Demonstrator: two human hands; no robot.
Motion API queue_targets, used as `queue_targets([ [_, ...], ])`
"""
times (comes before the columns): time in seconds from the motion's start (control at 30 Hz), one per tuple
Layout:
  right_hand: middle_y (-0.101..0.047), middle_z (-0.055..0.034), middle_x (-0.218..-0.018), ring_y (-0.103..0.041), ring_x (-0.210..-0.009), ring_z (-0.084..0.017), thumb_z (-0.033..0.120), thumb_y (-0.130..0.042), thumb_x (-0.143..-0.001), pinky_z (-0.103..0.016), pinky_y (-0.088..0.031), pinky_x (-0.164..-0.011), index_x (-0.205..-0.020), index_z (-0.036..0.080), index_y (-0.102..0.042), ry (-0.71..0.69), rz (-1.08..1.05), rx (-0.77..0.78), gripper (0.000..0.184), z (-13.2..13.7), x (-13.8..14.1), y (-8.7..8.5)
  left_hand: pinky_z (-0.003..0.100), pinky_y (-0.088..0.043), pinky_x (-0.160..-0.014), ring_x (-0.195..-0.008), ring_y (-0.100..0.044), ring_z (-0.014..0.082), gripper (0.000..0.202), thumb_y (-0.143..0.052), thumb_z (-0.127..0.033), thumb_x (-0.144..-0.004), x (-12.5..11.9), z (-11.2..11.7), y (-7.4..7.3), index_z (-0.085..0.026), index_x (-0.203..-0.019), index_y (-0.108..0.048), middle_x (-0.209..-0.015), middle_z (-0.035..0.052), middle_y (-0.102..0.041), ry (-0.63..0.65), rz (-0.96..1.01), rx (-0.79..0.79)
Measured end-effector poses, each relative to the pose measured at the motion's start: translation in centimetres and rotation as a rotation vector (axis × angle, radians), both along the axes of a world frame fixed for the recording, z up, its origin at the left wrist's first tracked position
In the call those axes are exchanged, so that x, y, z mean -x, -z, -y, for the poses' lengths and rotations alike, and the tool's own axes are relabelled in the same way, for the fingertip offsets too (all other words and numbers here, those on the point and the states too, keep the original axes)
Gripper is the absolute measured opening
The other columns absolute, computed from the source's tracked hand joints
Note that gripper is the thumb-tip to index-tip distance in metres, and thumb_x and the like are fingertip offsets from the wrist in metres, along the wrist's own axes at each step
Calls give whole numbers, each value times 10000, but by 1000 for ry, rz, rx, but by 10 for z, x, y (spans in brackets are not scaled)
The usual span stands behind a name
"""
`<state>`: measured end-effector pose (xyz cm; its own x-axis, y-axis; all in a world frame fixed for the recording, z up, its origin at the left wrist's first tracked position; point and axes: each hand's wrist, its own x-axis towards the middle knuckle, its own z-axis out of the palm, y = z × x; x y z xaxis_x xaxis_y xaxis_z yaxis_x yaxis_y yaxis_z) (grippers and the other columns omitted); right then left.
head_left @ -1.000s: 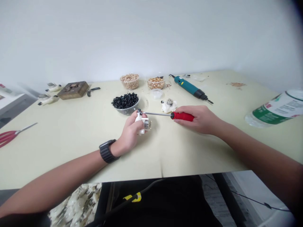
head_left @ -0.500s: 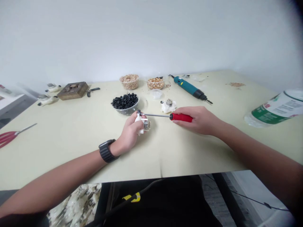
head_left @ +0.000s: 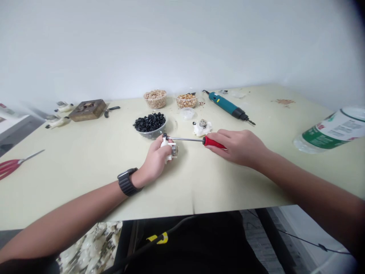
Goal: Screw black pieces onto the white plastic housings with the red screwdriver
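My left hand [head_left: 154, 158] is closed round a small white plastic part with a metal motor [head_left: 174, 150] set in it and a black piece at its top. A red-handled screwdriver [head_left: 212, 142] is gripped in my right hand [head_left: 238, 146]. Its steel shaft points left, and the tip meets the black piece; the exact contact is too small to make out. Just beyond my right hand, a similar white part with a motor [head_left: 202, 127] lies on the table. A clear bowl of black pieces [head_left: 150, 123] stands beyond my left hand.
Two tubs of small parts [head_left: 155, 99] stand by the wall near a teal electric screwdriver [head_left: 228, 105]. A labelled bottle [head_left: 332, 131] lies right. At left are a metal block [head_left: 88, 110], cutters [head_left: 111, 110] and red-handled scissors [head_left: 17, 164]. White parts [head_left: 91, 249] fill a space below the table.
My right hand has shifted slightly forward along the screwdriver handle, covering more of it. The white part in my left hand has turned a little, and the tip stays at the black piece.
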<state>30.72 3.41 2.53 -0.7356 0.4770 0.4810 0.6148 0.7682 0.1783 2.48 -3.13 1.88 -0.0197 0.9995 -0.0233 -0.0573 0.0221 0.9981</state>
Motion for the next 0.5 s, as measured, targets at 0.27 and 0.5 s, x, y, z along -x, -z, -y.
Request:
queue_targets([
  [0.27,-811,-38,-962,-715,-764,-207,430,-570,-1069,-314,-489,-675,-1104,246,-774,-74,-182,426,277,-1,2,-2,287,-383,-579,-645,-489,132,194,-646,-249,-702,4,0,-10,-205,-862,-546,-738,-16,-553,26,-143,-111],
  [0.5,-768,-27,-900,-669,-696,-179,471,-688,-982,-287,-454,-632,-1123,213,-716,-35,-211,565,295,-1,3,-7,290,-396,-579,-633,-512,130,205,-647,-273,-703,7,-4,-9,-201,-871,-554,-739,-20,-568,10,-259,-188],
])
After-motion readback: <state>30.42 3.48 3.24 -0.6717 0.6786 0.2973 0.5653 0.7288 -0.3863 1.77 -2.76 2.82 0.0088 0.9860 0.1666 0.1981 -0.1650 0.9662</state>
